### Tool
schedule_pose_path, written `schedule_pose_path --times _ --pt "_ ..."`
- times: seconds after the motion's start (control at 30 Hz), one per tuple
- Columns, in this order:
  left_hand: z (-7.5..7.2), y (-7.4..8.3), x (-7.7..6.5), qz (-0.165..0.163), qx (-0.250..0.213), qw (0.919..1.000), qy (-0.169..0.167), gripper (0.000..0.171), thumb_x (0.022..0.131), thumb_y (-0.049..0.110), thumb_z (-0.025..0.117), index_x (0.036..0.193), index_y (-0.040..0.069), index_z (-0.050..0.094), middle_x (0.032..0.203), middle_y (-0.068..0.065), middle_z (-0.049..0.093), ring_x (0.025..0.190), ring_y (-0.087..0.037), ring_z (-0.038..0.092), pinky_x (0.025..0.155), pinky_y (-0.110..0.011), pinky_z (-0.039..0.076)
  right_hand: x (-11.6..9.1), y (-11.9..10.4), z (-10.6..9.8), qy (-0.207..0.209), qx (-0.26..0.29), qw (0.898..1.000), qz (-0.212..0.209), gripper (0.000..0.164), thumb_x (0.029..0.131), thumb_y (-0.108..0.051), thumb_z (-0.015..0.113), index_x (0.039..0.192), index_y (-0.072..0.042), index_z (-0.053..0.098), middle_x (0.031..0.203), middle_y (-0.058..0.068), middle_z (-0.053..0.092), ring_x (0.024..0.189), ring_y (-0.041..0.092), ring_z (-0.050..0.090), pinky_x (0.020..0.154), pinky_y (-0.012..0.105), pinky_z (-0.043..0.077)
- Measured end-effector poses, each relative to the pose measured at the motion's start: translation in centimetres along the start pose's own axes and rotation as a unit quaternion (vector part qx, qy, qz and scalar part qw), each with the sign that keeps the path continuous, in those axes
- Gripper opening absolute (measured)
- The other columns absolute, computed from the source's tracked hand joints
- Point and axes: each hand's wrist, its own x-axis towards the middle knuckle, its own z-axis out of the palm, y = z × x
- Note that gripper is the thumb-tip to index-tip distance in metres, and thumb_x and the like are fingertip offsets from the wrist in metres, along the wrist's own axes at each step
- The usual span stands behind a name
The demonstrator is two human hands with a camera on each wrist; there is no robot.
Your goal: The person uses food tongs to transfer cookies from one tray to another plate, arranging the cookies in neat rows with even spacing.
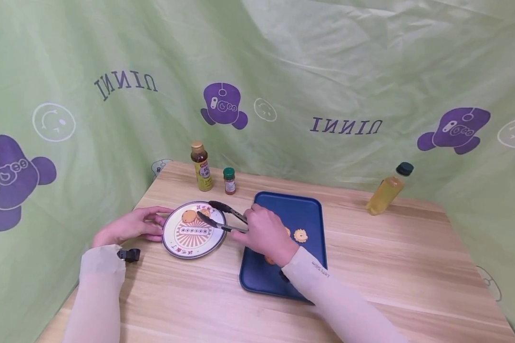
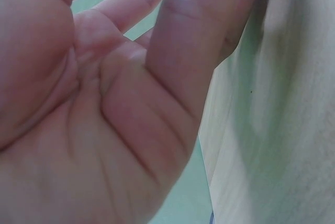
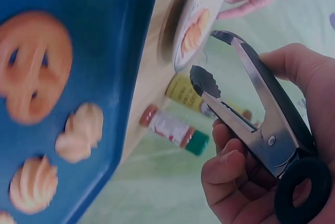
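Note:
My right hand (image 1: 268, 233) grips black-and-silver tongs (image 1: 223, 226) over the plate, their two arms spread apart. In the right wrist view nothing shows between the tong tips (image 3: 207, 80). On the round white plate (image 1: 193, 247), with red print and a dark rim, lie two cookies (image 1: 189, 216), the other partly behind the tongs. My left hand (image 1: 139, 225) rests at the plate's left edge with fingers loosely bent; exact contact is unclear. Several cookies (image 1: 301, 235) lie on the dark blue tray (image 1: 289, 205), partly hidden by my right arm.
Behind the plate stand a sauce bottle (image 1: 202, 171) with a tan cap and a small green-capped jar (image 1: 229, 182). Toward the back right is a bottle of yellow liquid (image 1: 385, 195) with a dark cap. A green printed curtain (image 1: 283, 57) surrounds the wooden table (image 1: 390, 271).

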Motion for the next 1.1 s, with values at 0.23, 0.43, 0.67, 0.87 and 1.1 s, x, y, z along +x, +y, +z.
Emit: schedule_pose_path --times 0.23,0.43,0.67,0.87,1.1 --pt "0.1 -0.1 -0.1 0.001 0.001 1.0 0.004 0.079 0.103 -0.004 0.071 0.17 -0.01 0.03 0.13 -0.026 0.057 0.101 -0.013 0.077 0.096 -0.033 0.073 -1.5 2.3 -2.2 0.016 0.024 0.999 0.021 0.04 0.095 -0.04 0.085 0.106 -0.002 0.08 0.085 0.003 0.061 0.065 0.016 0.053 0.052 0.026 0.046" --pt "0.1 -0.1 -0.2 -0.006 0.0 1.0 0.004 0.079 0.104 -0.001 0.072 0.171 -0.008 0.03 0.131 -0.026 0.057 0.101 -0.013 0.078 0.096 -0.032 0.073 -3.4 4.3 -4.0 0.032 0.011 0.999 0.031 0.048 0.095 -0.043 0.086 0.115 0.0 0.082 0.093 0.007 0.069 0.07 0.017 0.057 0.057 0.03 0.055" --pt "0.1 -0.4 -0.2 -0.008 0.002 1.0 0.003 0.08 0.104 0.0 0.073 0.171 -0.008 0.03 0.133 -0.028 0.057 0.102 -0.013 0.078 0.096 -0.032 0.073 -6.0 6.6 -4.6 0.044 -0.042 0.998 0.014 0.044 0.093 -0.041 0.087 0.107 0.0 0.082 0.09 0.008 0.07 0.07 0.015 0.057 0.057 0.031 0.059" --pt "0.1 -0.4 -0.1 -0.007 0.009 0.9999 0.007 0.08 0.104 0.0 0.073 0.171 -0.007 0.031 0.133 -0.027 0.057 0.101 -0.013 0.078 0.095 -0.032 0.073 -8.2 7.8 -4.9 0.047 -0.077 0.996 0.0 0.037 0.09 -0.037 0.087 0.094 -0.002 0.079 0.08 0.003 0.06 0.063 0.012 0.047 0.052 0.027 0.05" --pt "0.1 0.0 0.0 -0.011 0.005 0.9999 0.009 0.08 0.104 -0.001 0.072 0.172 -0.007 0.03 0.133 -0.027 0.058 0.103 -0.015 0.078 0.097 -0.033 0.073 -10.1 8.3 -5.2 0.04 -0.11 0.993 -0.014 0.035 0.087 -0.036 0.089 0.088 -0.003 0.075 0.075 0.0 0.053 0.06 0.01 0.042 0.047 0.022 0.041"
